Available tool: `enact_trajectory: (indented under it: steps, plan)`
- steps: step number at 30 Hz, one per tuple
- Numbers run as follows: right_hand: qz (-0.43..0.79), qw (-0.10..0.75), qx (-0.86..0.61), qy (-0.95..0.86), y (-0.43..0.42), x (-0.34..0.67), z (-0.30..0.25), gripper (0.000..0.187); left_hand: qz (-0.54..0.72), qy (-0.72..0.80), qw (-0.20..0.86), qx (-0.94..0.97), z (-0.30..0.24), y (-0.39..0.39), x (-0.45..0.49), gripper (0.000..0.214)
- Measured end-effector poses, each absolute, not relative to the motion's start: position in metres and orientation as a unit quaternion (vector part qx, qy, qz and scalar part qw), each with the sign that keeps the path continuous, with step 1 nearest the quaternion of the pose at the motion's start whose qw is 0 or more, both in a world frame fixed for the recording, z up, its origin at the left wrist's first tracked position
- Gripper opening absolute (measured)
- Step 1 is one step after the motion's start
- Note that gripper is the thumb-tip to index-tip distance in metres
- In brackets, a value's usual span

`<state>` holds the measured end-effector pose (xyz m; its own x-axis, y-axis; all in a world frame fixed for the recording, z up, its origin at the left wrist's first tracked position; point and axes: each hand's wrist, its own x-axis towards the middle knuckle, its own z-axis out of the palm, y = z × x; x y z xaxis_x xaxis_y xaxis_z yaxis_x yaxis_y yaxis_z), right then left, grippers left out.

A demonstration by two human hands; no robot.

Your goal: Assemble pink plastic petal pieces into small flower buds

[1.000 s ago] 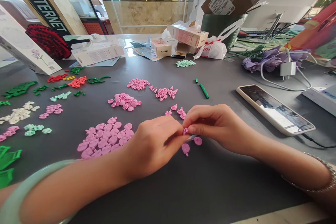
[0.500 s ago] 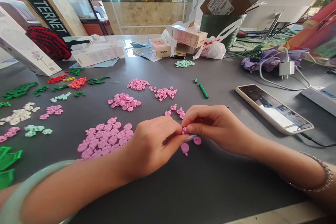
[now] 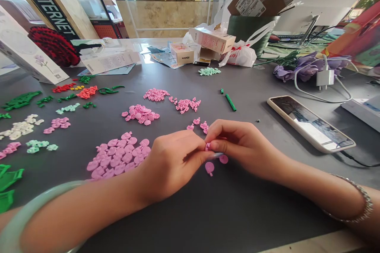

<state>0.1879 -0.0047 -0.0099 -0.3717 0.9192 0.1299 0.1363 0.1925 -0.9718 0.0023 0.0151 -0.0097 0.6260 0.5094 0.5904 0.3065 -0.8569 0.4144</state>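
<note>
My left hand (image 3: 175,164) and my right hand (image 3: 242,144) meet fingertip to fingertip above the dark table. Between them they pinch a small pink toy brick piece (image 3: 208,147), mostly covered by the fingers. A pale, thin edge (image 3: 218,155) shows just under the fingertips; I cannot make out what it is. Close below lie two round pink petal pieces (image 3: 209,167). Left of my left hand spreads a pile of flat pink petal pieces (image 3: 120,156). Small pink pieces (image 3: 203,127) sit just behind the hands.
Further back are piles of rounded pink pieces (image 3: 141,114) and tiny pink pieces (image 3: 156,95). Green rods (image 3: 230,102) lie beyond my right hand. A phone (image 3: 310,124) is at the right, with purple flowers (image 3: 305,67) behind it. Green pieces (image 3: 8,182) lie far left.
Both hands keep their pinch on the small pink piece, with hardly any shift in the fingers. The view has moved slightly.
</note>
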Motion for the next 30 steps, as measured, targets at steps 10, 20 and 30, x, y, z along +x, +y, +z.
enact_trajectory:
  steps: [10, 20, 30]
  plan:
    - [0.472, 0.434, -0.379, -0.667, -0.008, 0.183, -0.014, 0.016, 0.371, 0.243, 0.162, 0.882, -0.007, 0.013, 0.003, 0.016]
    - [0.393, 0.466, -0.355, -0.709, -0.010, 0.182, -0.017, 0.010, 0.392, 0.231, 0.189, 0.870, -0.007, 0.013, 0.004, 0.014]
    - [0.113, 0.480, -0.312, -0.812, -0.020, 0.185, -0.006, 0.008, 0.431, 0.151, 0.128, 0.880, -0.004, 0.011, -0.001, 0.007]
